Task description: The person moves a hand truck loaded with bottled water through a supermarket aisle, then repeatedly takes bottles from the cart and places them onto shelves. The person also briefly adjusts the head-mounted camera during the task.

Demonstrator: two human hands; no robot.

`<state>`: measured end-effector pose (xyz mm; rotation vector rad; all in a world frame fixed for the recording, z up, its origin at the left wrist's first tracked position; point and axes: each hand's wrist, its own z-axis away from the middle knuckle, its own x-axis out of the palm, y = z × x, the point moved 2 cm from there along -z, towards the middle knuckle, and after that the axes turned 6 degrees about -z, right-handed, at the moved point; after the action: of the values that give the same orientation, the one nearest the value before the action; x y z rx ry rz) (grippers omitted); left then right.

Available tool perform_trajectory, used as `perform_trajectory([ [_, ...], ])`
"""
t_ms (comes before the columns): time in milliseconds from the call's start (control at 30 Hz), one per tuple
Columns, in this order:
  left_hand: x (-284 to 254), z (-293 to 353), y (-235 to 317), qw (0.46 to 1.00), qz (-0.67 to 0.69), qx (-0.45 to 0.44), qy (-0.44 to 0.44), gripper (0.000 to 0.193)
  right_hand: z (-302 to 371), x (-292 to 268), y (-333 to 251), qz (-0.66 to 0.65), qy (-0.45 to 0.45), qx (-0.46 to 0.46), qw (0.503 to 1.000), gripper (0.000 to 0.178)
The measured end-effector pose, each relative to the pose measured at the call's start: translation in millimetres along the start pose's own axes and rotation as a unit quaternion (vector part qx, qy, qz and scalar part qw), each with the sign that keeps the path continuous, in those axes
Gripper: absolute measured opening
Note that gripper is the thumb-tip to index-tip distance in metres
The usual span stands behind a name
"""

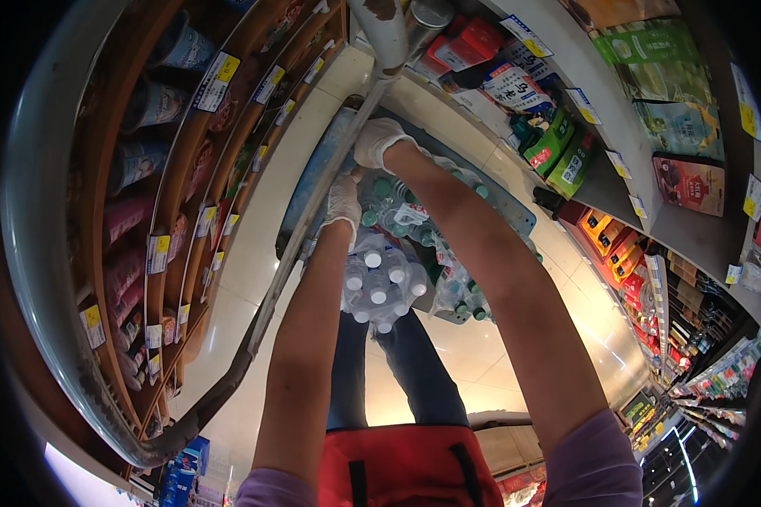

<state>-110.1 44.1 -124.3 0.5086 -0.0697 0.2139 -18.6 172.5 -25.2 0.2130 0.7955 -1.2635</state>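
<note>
Trolley [310, 173]: one, blue deck, in front of your feet, loaded with bottles; worn metal tube [385, 38] rising at the far left

Bottle packs, green-capped [402, 203]: more than one, in clear wrap on the deck, far side and right

Bottle pack, white-capped [379, 283]: one, in clear wrap, near side, in front of your jeans [351, 380]; whether it bears on the deck cannot be told

Right hand [380, 144]: white-gloved, reaching to the far left of the green-capped packs; fingertips hidden, so what it closes on cannot be told

Left hand [344, 200]: white-gloved, nearer, just beside the green caps and beyond the white-capped pack; fingers curled, hold on wrap or bottle not to be made out

Handling, as judged: work both hands against full bottles, not loose film, which may tear; keep your knuckles off the tube; bend your knees rather than reach so far

Pouches [681, 131]: several, closed, contents unseen, on the right-hand shelf [685, 211]

Cups [182, 46]: blue and white, contents unseen, on the left-hand shelf [103, 127]

Bottles: clear, caps on, fill level too small to tell
</note>
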Motion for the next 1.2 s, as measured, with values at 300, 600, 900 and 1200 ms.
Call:
perform_trajectory([
  [300,7,-2,-7,0.995,-0.024,0.056,0.084,0.068,-14,8,-6,0.052,-0.029,-0.052,0.997,0.033],
  [600,12,26,4,0.993,0.096,0.052,0.047,0.059,7,-6,-10,0.017,-0.016,-0.004,1.000,0.035],
  [900,7,40,5,0.991,0.080,0.085,0.065,0.056,10,-7,-6,0.052,-0.017,-0.046,0.997,0.032],
  [1200,4,31,-6,0.978,0.161,0.116,0.060,0.043,23,-13,-2,-0.009,-0.008,-0.005,1.000,0.032],
])
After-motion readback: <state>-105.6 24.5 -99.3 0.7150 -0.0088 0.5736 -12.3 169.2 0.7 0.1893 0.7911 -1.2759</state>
